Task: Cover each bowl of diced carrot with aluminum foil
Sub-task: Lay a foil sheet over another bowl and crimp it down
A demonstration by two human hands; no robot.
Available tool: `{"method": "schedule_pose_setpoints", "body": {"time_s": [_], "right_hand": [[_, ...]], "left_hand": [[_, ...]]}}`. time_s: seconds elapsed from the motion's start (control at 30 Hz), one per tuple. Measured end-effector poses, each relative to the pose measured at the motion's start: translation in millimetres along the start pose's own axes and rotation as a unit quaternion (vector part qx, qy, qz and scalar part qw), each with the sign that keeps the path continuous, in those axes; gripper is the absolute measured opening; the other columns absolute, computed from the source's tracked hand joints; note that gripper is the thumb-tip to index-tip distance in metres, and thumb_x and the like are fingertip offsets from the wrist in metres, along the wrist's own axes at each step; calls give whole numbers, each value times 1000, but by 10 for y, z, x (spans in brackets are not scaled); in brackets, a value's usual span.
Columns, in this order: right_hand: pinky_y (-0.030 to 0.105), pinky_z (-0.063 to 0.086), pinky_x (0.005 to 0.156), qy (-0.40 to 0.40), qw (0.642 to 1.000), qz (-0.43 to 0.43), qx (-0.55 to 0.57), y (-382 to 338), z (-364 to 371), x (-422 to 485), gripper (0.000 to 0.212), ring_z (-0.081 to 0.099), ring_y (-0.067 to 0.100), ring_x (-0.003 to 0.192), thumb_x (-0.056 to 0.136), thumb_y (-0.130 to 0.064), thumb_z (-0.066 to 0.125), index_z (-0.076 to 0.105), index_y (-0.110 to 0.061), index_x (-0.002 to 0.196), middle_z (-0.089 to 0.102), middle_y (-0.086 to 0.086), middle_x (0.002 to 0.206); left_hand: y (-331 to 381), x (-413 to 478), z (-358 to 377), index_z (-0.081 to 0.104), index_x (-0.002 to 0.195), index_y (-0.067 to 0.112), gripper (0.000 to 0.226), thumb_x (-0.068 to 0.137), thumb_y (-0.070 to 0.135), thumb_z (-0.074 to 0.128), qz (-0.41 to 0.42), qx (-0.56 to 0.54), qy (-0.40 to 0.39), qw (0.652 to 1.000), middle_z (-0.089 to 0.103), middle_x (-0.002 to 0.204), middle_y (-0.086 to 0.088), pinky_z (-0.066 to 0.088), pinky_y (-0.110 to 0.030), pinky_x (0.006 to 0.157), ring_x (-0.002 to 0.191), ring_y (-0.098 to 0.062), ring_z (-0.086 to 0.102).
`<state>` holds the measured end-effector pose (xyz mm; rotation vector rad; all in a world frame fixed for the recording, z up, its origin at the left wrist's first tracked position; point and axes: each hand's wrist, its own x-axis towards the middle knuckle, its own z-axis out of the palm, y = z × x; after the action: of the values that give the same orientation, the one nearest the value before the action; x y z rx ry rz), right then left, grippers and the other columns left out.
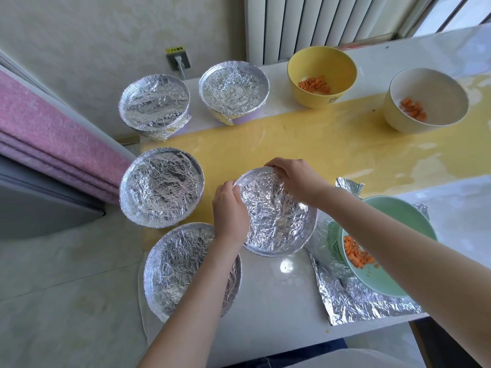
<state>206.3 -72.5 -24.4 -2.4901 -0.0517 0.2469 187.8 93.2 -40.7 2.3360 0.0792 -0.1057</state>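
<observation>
Left hand (230,212), right hand (293,179) curled, pinching foil (276,216) at far rim. Best: crimp round rim in short presses, snug, no tearing, steady on worktop (265,288).

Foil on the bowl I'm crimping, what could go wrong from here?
The thin foil could tear where the left hand and right hand pinch it over the rim. The right forearm passes close over the green bowl, which sits on a loose sheet near the table edge; it might knock it.
</observation>
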Motion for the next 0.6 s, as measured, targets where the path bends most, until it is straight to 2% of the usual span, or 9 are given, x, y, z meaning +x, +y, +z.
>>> {"method": "schedule_pose_setpoints", "body": {"time_s": [0.1, 0.17, 0.23, 0.3, 0.37, 0.4, 0.43, 0.5, 0.6], "right_hand": [[25, 40, 70, 3, 1000, 3, -3, -12, 46, 42, 29, 63, 27, 86, 99, -12, 42, 61, -6, 119, 69, 13, 106], [21, 34, 67, 9, 1000, 2, -12, -5, 75, 48, 28, 61, 26, 81, 98, -8, 42, 62, -4, 117, 69, 14, 103], [21, 34, 67, 15, 1000, 5, -17, 27, 83, 51, 28, 63, 28, 83, 98, -7, 43, 64, -4, 116, 69, 15, 101], [25, 37, 66, 9, 1000, 0, -19, 34, 77, 50, 27, 64, 29, 82, 97, -6, 44, 65, -5, 114, 70, 15, 97], [31, 42, 65, -23, 999, -31, -26, -12, 88, 45, 26, 63, 29, 79, 96, -6, 45, 66, -8, 111, 70, 13, 92], [32, 44, 66, -38, 998, -48, -31, -39, 99, 43, 25, 63, 28, 79, 97, -7, 45, 66, -9, 110, 69, 11, 91], [32, 44, 66, -47, 997, -58, -35, -64, 108, 38, 25, 63, 28, 79, 97, -9, 44, 66, -10, 110, 69, 11, 91], [28, 39, 67, -46, 996, -62, -41, -84, 118, 26, 26, 61, 26, 88, 99, -12, 42, 63, -12, 114, 67, 9, 100], [30, 45, 82, -22, 997, -52, -44, -55, 111, -39, 30, 60, 24, 102, 100, -18, 40, 57, -13, 124, 63, 5, 119]], "left_hand": [[-34, 16, -12, 52, 92, 1, 23, 101, 13, 34, -18, 11, -13, 1000, 56, 88, -15, 22, -23, 59, 76, -22, 44], [-44, 5, -18, 43, 82, 10, 21, 101, 13, 34, -22, 19, -27, 999, 49, 78, -9, 20, -26, 54, 70, -20, 37], [-54, 19, -25, 40, 80, 10, 22, 101, 14, 33, -21, 38, -65, 997, 44, 72, -2, 21, -27, 51, 69, -20, 36], [-53, 64, -30, 46, 84, 8, 22, 101, 18, 35, -12, 45, -113, 992, 51, 76, -4, 26, -24, 52, 68, -22, 43], [-36, 99, -32, 55, 110, 8, 24, 101, 22, 38, 4, 15, -146, 989, 62, 105, -8, 41, -22, 67, 86, -22, 56], [-19, 104, -26, 53, 121, 9, 28, 100, 22, 39, 13, -4, -149, 989, 61, 115, -6, 43, -22, 76, 97, -21, 57], [-1, 98, -17, 52, 125, 10, 30, 100, 21, 40, 25, -22, -145, 989, 61, 117, -5, 42, -20, 76, 98, -18, 57], [15, 78, 16, 55, 123, 10, 28, 101, 17, 39, 48, -31, -126, 990, 65, 107, -7, 38, -19, 66, 85, -17, 56], [-3, 67, 43, 58, 116, 7, 27, 100, 16, 38, 60, -7, -99, 993, 63, 85, -8, 32, -19, 50, 63, -15, 47]]}}
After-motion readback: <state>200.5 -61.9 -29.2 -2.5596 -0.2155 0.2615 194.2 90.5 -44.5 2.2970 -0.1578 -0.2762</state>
